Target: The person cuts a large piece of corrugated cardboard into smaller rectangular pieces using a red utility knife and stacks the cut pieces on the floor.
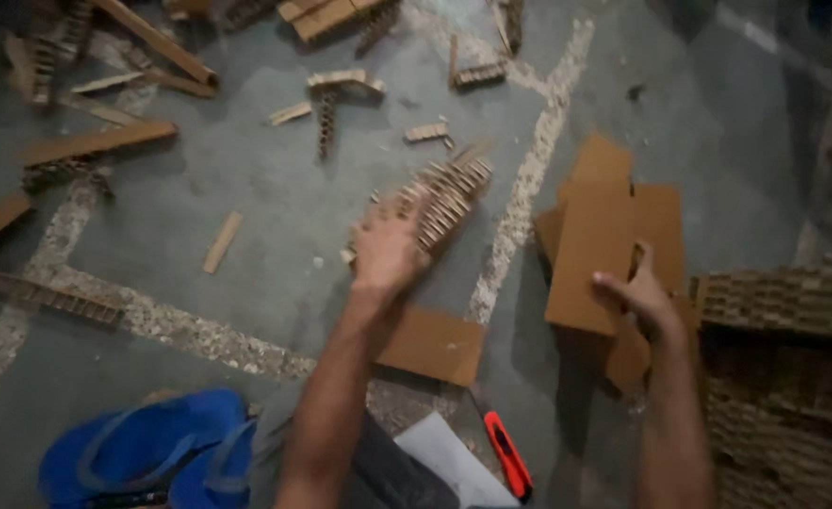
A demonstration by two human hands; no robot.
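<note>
Head view, looking down at a grey concrete floor (246, 188) with pale speckled lines across it. The left hand (388, 250) is extended forward, fingers closed around the near end of a honeycomb cardboard block (449, 193); the block lies angled away from the hand, its far end pointing up and to the right, and it is blurred, so whether it rests on the floor or is lifted clear cannot be told. The right hand (644, 297) lies on a stack of flat brown cardboard sheets (604, 236), thumb on the top sheet's near edge, fingers hidden behind the edge; it appears to pinch that sheet, though the exact closure is not visible. The stack lies on the floor just to the right of the speckled line. One more flat cardboard piece (433, 344) lies below the left wrist. An orange utility knife (508, 454) lies on the floor near the bottom, just beside a white sheet of paper (454, 462). Blue sandals (143, 452) occupy the lower left. A large honeycomb cardboard slab (783, 302) stands at the right edge. Scattered cardboard strips and offcuts (105, 141) litter the upper left area.
</note>
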